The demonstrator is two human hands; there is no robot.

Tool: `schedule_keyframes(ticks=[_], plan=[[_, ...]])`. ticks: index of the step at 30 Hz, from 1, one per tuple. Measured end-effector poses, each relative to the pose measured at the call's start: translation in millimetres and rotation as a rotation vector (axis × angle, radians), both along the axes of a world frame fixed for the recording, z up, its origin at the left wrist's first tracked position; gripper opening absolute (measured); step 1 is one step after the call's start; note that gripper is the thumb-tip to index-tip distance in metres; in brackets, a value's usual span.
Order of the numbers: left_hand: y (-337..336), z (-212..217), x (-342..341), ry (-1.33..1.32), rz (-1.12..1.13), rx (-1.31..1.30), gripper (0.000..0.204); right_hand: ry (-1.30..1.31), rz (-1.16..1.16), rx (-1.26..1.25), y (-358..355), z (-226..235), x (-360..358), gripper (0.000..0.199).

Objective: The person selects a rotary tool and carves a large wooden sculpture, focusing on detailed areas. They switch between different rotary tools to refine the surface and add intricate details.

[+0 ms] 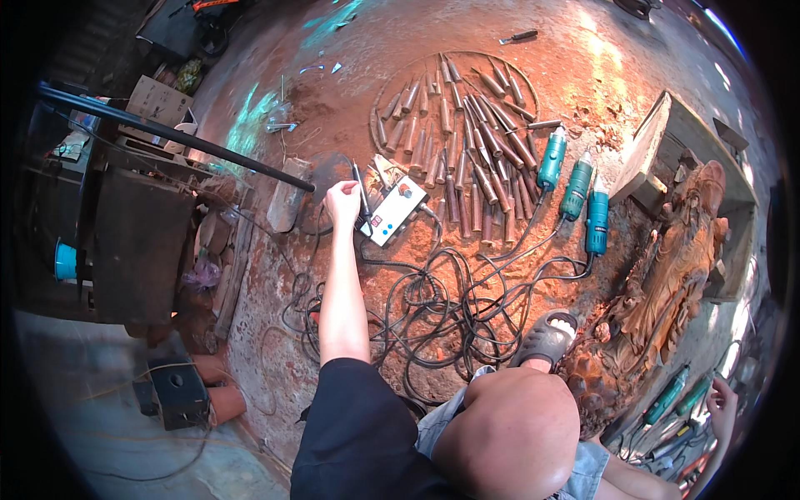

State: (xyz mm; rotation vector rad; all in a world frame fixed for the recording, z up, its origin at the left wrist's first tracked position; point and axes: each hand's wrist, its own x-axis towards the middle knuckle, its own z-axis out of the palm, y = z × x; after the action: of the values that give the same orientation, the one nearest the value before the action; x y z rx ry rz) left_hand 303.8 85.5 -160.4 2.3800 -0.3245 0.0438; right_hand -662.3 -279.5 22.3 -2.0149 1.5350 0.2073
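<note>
My left hand (342, 202) is closed, its curled fingers right beside a dark pen-shaped tool (362, 197); whether they grip it or something hidden in the palm does not show. The tool leans along the left side of a small white control box (395, 210) with a dark knob, blue buttons and a small lit display. At the far right, my right hand (722, 405) hangs with loosely bent fingers apart and nothing visible in them. Closest to it are green handheld rotary grinders (667, 395) lying beside a carved wooden figure (667, 275).
Many wood-handled chisels (467, 158) lie fanned out on the reddish ground. Three teal rotary grinders (576, 185) lie beside them. Tangled black cables (433, 300) spread before my sandalled foot (546, 337). A dark pole (175, 135) juts in from the left. A wooden crate (646, 154) stands right.
</note>
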Motion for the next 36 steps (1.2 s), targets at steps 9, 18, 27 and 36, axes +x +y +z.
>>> schedule_keyframes(ticks=[9,18,27,36], plan=[[-39.7,-7.8,-37.9,-0.08,-0.145,0.56,0.017,-0.066,-0.03,0.001,3.9,-8.2,2.2,0.052],[-24.4,4.8,-47.1,0.283,0.028,-0.035,0.02,-0.064,-0.023,-0.023,12.3,-9.9,-14.2,0.051],[-42.0,103.2,-185.0,0.719,-0.181,-1.109,0.022,-0.093,-0.015,-0.046,3.2,-27.9,-29.6,0.053],[-30.5,71.7,-130.6,0.356,-0.03,-0.648,0.019,-0.135,0.015,-0.108,4.0,-24.1,-24.8,0.053]])
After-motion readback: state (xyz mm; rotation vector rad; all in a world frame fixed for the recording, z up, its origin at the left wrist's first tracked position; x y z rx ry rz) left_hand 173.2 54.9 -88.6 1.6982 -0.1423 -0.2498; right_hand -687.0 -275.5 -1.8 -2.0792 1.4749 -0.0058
